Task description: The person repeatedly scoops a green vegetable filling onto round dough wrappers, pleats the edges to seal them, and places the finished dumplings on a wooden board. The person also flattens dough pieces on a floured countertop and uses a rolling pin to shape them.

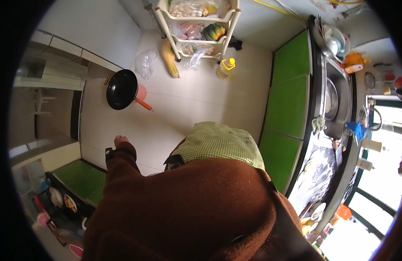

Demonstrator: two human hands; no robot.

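My left hand [121, 141] hangs over the tiled floor, its small visible part curled, with a dark band on the wrist; whether it holds anything is hidden. It is nearest a black wok [121, 87] with orange-red handles, which rests on a pink object [141, 92] on the floor, farther forward. My right hand is out of view behind my brown-sleeved body. A green checked apron [214, 143] covers my front.
Ahead stand a white tiered rack [201, 39], a long squash [170, 61], a plastic bag [146, 64] and an oil jug [226, 69]. Green cabinets [283, 108] with a sink [340, 104] line the right; a crowded counter [59, 209] is at lower left.
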